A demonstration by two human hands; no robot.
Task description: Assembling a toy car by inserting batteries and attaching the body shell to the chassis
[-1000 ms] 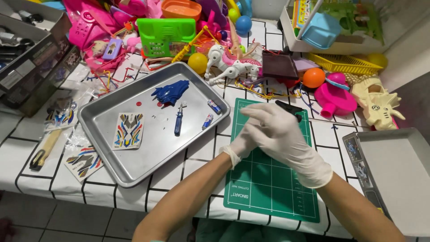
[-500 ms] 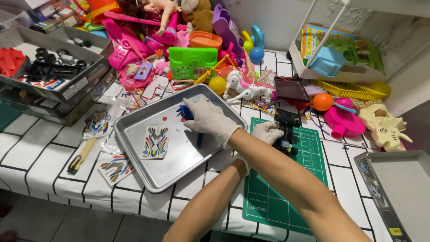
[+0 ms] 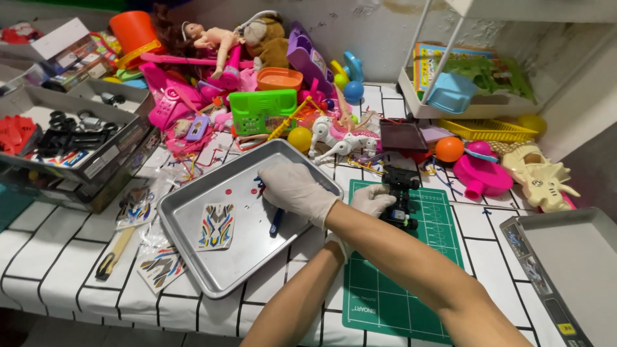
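My arms cross over each other. My right hand (image 3: 292, 191), in a white glove, lies palm down in the metal tray (image 3: 193, 212) with its fingers curled over small blue parts. A blue screwdriver (image 3: 276, 222) pokes out from under the palm; what the fingers grip is hidden. My gloved left hand (image 3: 373, 199) holds a black toy car (image 3: 402, 196) on the green cutting mat (image 3: 392, 283). A colourful sticker sheet (image 3: 216, 226) lies in the tray near my right hand.
A heap of plastic toys, a doll and balls fills the back of the tiled table. Boxes of black and red parts (image 3: 64, 138) stand at the left. A second metal tray (image 3: 572, 270) sits at the right. A brush (image 3: 116, 252) and sticker sheets lie left of the tray.
My right hand left the mat, crossed over the left arm and settled in the tray over the blue parts. My left hand stayed at the black toy car. The view tilted up.
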